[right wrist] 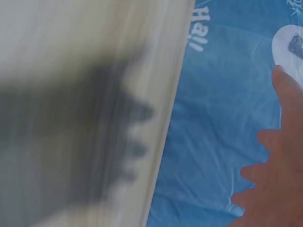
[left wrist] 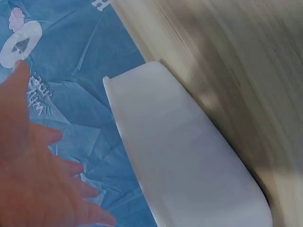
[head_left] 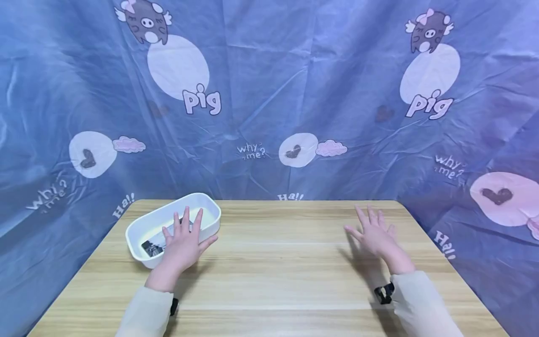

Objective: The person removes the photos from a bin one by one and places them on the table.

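Toward the left of the table stands a white plastic basin (head_left: 138,250), longer than it is wide, with rounded corners. Inside it lies a flat item with a dark printed picture (head_left: 152,248); my hand covers part of it, so its kind is unclear. My left hand (head_left: 182,248) hovers over the near side of the basin, fingers spread, holding nothing. In the left wrist view the basin's outer wall (left wrist: 184,151) is beside that hand. On the right, my right hand (head_left: 376,238) is raised over the bare wood with fingers spread, and its shadow falls below.
The wood-grain table (head_left: 278,262) spans the space between both hands. Behind and at the sides hangs a blue curtain (head_left: 261,93) printed with pigs and lettering. Dark straps (head_left: 384,294) sit at the wrists by the pale sleeves (head_left: 423,304).
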The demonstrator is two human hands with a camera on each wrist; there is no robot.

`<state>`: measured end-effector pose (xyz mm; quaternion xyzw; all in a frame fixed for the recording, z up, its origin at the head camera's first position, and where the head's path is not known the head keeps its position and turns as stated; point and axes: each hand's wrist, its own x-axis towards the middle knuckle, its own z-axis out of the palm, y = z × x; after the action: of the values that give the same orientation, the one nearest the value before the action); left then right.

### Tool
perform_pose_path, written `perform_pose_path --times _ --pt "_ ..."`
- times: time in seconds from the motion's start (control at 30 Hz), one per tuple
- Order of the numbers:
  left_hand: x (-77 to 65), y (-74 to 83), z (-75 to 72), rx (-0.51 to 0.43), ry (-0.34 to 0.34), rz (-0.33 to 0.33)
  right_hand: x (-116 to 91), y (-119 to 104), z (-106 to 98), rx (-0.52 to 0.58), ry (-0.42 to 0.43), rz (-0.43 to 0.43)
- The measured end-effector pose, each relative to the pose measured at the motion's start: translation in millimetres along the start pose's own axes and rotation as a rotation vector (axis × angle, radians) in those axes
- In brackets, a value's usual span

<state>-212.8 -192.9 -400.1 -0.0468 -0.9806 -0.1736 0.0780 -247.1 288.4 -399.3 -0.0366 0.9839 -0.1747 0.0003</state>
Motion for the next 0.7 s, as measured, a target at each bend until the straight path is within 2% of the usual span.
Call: perform_pose_path --times 0.2,0.4,0.53,0.63,0.7 --pt "-1.3 -16.8 -5.7 -0.080 -0.029 -0.067 20.3 -29.4 11.3 0.088 0.015 -0.076" --pt "-5.0 -39.0 -18.4 -0.133 -0.026 -0.101 45.3 -67.0 30.7 0.348 -0.022 -0.190" --pt "-10.1 -57.0 -25.4 -0.227 -0.009 -0.145 59.0 -105.5 47.2 0.533 -0.109 -0.198" --pt "-14.4 -72.9 -29.8 -0.310 0.027 -0.184 66.2 -144.5 60.2 0.643 -0.157 -0.205" --pt "-16.7 -84.8 -30.4 -0.346 0.074 -0.199 71.6 -170.6 69.8 0.693 -0.186 -0.225"
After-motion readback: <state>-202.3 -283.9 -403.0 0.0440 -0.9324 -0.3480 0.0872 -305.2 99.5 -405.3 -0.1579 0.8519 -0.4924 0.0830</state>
